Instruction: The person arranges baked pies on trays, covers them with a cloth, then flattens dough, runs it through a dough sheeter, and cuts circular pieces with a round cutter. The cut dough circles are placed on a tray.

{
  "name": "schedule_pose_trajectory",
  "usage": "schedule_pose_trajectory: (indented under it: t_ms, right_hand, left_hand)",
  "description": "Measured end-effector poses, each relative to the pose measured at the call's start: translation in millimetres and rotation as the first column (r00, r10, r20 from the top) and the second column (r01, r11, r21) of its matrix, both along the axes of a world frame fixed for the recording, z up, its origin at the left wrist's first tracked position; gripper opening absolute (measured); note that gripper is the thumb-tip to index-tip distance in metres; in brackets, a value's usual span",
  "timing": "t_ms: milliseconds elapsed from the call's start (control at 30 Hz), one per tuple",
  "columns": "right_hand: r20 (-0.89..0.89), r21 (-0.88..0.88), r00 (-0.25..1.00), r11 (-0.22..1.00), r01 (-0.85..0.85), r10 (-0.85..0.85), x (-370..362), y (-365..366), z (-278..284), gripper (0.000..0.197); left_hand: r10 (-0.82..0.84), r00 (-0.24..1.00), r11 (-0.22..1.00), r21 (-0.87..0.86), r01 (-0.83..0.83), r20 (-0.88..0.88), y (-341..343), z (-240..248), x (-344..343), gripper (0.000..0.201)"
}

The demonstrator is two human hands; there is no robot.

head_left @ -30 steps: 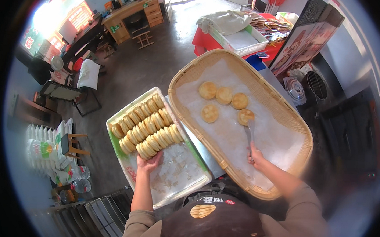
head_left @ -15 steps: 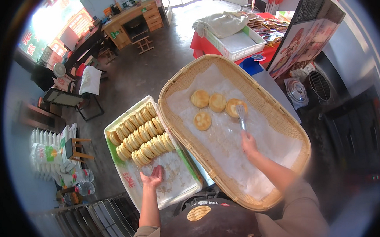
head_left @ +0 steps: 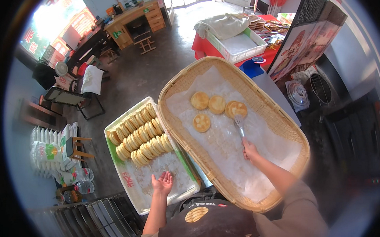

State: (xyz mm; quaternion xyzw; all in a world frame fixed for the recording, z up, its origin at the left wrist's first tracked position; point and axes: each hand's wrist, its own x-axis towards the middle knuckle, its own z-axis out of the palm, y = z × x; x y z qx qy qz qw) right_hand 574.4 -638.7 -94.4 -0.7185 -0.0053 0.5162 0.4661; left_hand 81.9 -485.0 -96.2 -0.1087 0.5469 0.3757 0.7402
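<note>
My right hand grips the handle of a metal utensil with a slotted head; whether it is a turner or tongs I cannot tell. Its head meets the near edge of a round golden flatbread, which overlaps another at its left. More flatbreads lie beside them on white paper in a big oval wicker basket. My left hand is open, palm up and holding nothing, over the near part of a white, green-edged tray. Rows of upright flatbreads fill that tray's far half.
Beyond the basket stand a blue container and a red-covered table with a white crate. A decorated panel rises at the right. A small stool, water jugs and dark racks are at the left.
The utensil has drawn back toward me from over the flatbread, and two overlapping flatbreads now show there. My left hand has shifted slightly right and nearer, its fingers turned more upward.
</note>
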Motion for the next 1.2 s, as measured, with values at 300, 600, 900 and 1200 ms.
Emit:
schedule_pose_trajectory:
  t_ms: [300,600,900,1200]
  right_hand:
    - [-0.096,0.037,0.994,0.998,0.050,-0.046,4,55,-12,0.070]
    - [0.048,0.144,0.997,0.988,0.060,-0.068,25,102,-23,0.063]
    - [0.769,0.311,0.635,0.908,-0.279,-0.068,-36,70,47,0.044]
    - [0.673,0.020,0.499,0.661,-0.750,0.546,-297,84,203,0.057]
  left_hand:
    - [-0.037,0.999,0.999,0.023,0.037,-0.015,-27,13,-1,0.080]
    - [-0.047,0.998,0.998,0.034,0.049,-0.049,-37,13,-16,0.077]
    - [-0.184,0.851,0.781,0.453,0.431,-0.491,-16,60,2,0.054]
    - [-0.103,0.993,0.475,0.880,-0.005,0.061,19,148,-18,0.078]
